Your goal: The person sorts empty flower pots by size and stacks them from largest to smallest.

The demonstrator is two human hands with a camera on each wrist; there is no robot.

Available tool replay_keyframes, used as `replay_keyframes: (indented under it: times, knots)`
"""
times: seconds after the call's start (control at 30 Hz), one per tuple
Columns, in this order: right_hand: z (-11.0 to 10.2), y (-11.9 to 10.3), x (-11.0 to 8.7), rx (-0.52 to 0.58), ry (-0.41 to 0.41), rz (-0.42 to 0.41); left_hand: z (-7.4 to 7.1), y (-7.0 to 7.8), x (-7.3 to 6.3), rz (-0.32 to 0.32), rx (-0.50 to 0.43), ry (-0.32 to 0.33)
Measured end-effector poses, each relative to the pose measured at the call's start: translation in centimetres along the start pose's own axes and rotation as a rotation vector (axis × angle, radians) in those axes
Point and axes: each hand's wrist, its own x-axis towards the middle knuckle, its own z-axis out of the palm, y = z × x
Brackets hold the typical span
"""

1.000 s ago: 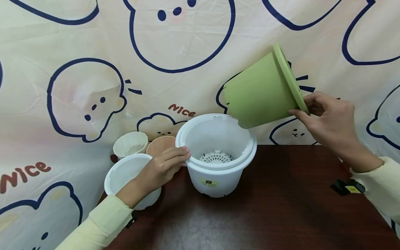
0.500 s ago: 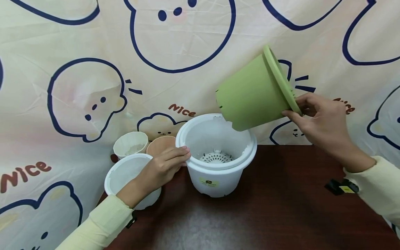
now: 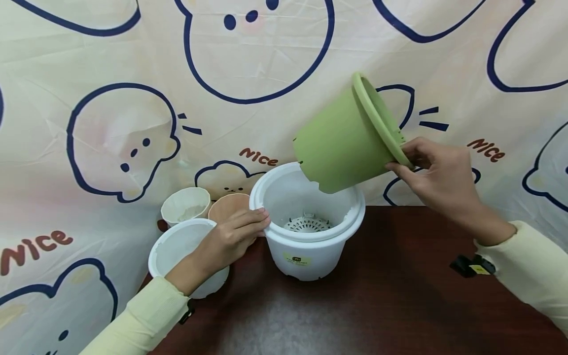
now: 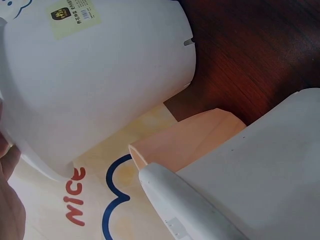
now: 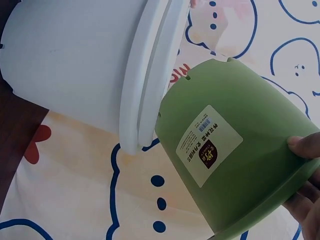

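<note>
Above the white pot (image 3: 310,246), right grip (image 3: 445,180) pinches slanted green pot (image 3: 343,140), base down-left.

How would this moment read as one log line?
left hand: holds double-rimmed white pot | right hand: holds green pot | tilted, base toward white pot

Soft glare on dk tbl (image 3: 284,320)

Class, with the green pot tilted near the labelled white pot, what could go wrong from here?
The green pot might slip, since the right hand grips just one side, at the rim. Lowered slanted, its base could catch the labelled white pot, held at one side by the left hand, and shift it.
</note>
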Motion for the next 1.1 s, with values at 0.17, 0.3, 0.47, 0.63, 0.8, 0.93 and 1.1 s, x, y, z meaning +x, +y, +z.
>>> replay_keyframes:
  times: [0.17,0.3,0.47,0.63,0.8,0.93,1.1]
  knots:
    - [0.7,0.0,-0.2,-0.024,-0.025,-0.037,0.0,0.0,0.0,-0.003,-0.010,-0.002]
    - [1.2,0.0,-0.3,-0.026,-0.056,-0.037,0.0,-0.1,0.0,-0.001,-0.004,-0.001]
    - [1.7,-0.2,-0.4,-0.023,-0.074,-0.060,0.0,-0.1,0.0,-0.002,-0.001,-0.004]
    - [2.3,-0.4,-0.5,-0.033,-0.096,-0.098,0.0,-0.1,-0.1,-0.006,-0.004,-0.004]
    - [2.8,-1.1,-0.6,-0.049,-0.129,-0.137,0.0,-0.1,-0.2,0.010,0.012,0.003]
    - [3.0,-1.7,-0.6,-0.029,-0.149,-0.157,0.0,-0.1,-0.2,0.016,0.024,0.009]
    - [2.9,-1.9,-0.7,-0.033,-0.155,-0.155,0.0,-0.1,-0.1,0.016,0.022,0.006]
